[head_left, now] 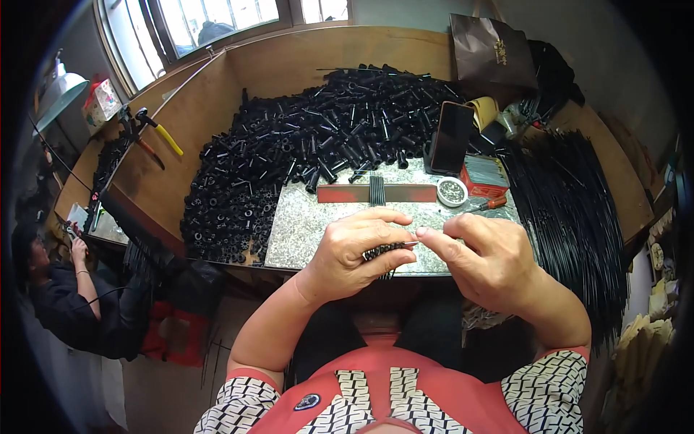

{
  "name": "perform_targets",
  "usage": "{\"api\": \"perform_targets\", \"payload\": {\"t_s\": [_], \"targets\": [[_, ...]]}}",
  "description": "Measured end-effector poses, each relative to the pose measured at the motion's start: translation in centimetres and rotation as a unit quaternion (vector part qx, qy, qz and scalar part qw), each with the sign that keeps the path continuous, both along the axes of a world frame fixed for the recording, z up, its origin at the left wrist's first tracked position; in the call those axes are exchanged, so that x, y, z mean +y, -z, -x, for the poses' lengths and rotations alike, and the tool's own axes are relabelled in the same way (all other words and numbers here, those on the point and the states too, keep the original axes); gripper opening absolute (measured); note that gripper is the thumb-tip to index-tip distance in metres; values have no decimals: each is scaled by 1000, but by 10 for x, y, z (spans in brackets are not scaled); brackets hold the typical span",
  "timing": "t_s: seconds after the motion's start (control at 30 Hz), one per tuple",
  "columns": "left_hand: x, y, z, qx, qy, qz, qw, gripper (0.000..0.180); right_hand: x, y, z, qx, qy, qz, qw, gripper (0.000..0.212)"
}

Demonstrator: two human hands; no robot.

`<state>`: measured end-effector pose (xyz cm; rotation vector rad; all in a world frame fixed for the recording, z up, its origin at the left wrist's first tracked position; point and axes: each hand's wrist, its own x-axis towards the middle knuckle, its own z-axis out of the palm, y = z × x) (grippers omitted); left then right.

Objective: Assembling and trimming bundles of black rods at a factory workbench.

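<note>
Over the near edge of the speckled board [296, 235], my left hand [350, 246] is closed round a bundle of thin black rods [383, 252], their knobbly ends showing between thumb and fingers. My right hand [484, 257] is closed, fingertips close together beside my left thumb and the end of the bundle. Whatever the right fingertips may pinch is too small to make out. Just beyond my left hand, more thin dark rods [377, 189] lie side by side across a long reddish bar [340, 193]. A small white round dish [452, 192] of tiny pieces stands beyond my right hand.
A large heap of black tubular parts [311, 130] fills the back and left. A phone [450, 137] stands upright near an orange-handled screwdriver [488, 205]. Long black rods [571, 224] lie at right. Pliers [165, 134] hang at left; another person [72, 296] sits beyond.
</note>
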<state>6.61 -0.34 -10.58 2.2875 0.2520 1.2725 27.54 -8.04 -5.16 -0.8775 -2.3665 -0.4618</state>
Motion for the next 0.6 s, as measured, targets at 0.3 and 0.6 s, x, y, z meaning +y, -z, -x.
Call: {"api": "perform_targets", "payload": {"t_s": [0.3, 0.6], "targets": [[1, 2, 0, -3, 15, 15, 1000, 19, 0, 4, 4, 99, 27, 60, 993, 33], [-3, 5, -1, 11, 7, 11, 1000, 26, -1, -7, 2, 13, -23, 68, 997, 27]]}}
